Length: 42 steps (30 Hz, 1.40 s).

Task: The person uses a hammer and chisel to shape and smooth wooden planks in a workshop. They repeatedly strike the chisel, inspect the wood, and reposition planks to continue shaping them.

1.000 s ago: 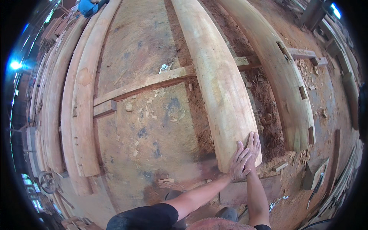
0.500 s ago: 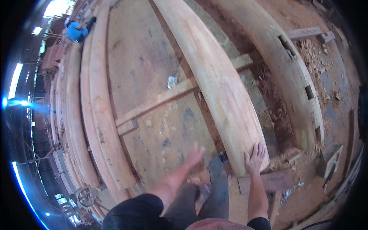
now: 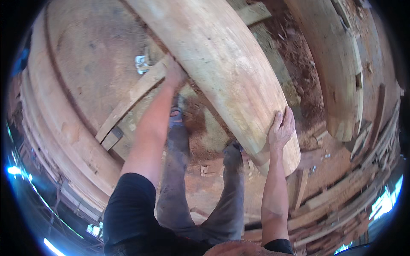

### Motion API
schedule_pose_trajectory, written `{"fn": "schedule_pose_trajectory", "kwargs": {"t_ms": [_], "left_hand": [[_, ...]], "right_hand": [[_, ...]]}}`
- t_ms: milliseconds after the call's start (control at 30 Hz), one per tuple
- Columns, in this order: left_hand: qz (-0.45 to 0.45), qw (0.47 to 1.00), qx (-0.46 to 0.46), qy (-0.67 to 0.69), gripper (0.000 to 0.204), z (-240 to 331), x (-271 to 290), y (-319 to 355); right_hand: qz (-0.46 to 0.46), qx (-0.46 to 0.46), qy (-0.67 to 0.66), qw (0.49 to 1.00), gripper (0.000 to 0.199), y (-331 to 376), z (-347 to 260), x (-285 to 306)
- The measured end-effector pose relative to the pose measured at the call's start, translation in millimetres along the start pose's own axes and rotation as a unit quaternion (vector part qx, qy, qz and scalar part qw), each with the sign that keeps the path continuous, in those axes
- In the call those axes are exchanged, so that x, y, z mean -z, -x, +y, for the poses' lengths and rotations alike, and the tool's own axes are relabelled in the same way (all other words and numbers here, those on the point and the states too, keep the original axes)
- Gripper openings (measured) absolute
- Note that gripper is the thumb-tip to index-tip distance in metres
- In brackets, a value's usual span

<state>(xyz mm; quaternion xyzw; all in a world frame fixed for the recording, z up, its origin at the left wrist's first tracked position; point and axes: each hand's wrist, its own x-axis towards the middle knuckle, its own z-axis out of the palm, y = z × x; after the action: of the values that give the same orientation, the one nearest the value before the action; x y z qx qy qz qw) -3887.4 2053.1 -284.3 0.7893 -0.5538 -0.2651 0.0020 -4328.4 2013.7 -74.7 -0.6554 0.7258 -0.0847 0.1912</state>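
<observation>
A long, pale, rounded timber log (image 3: 226, 64) runs slantwise across the middle, its rounded near end at the lower right. My right hand (image 3: 282, 130) rests on this near end, with its fingers stretched out over the wood. Farther along, my left hand (image 3: 175, 73) is at the log's left lower edge, where a wooden crosspiece (image 3: 141, 88) meets it. The left fingers are blurred and partly hidden, so I cannot see whether they wrap under the log. Both of my arms reach forward, and my feet stand on the left side of the log.
Another thick log (image 3: 331, 64) with cut notches lies to the right. Several long timbers (image 3: 72, 132) lie side by side at the left. Reddish sawdust (image 3: 299, 64) and wood chips cover the ground between the logs. Planks (image 3: 341, 196) are stacked at the lower right.
My left hand has moved forward from the open space to the log's left edge. My right hand stays on the near end. My view has tilted down and my feet have shifted.
</observation>
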Motion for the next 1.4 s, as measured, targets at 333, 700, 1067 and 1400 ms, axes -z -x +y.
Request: {"fn": "schedule_pose_trajectory", "kwargs": {"t_ms": [333, 700, 1067, 1400], "left_hand": [[-0.081, 0.994, 0.049, 0.062, 0.078, 9, -76, -34], [0.159, 0.778, 0.259, 0.550, 0.084, 192, 9, 173], [0.212, 0.750, 0.530, 0.333, 0.106, 363, 52, 133], [0.218, 0.742, 0.540, 0.330, 0.109, 373, 56, 132]], "right_hand": [[-0.034, 0.017, -0.003, 0.999, 0.052, -4, 2, 0], [-0.009, 0.034, 0.008, 0.999, 0.052, 2, 8, -1], [-0.156, -0.188, -0.104, 0.964, 0.055, -37, 126, 32], [-0.263, -0.225, 0.001, 0.938, 0.080, -29, 241, 14]]}}
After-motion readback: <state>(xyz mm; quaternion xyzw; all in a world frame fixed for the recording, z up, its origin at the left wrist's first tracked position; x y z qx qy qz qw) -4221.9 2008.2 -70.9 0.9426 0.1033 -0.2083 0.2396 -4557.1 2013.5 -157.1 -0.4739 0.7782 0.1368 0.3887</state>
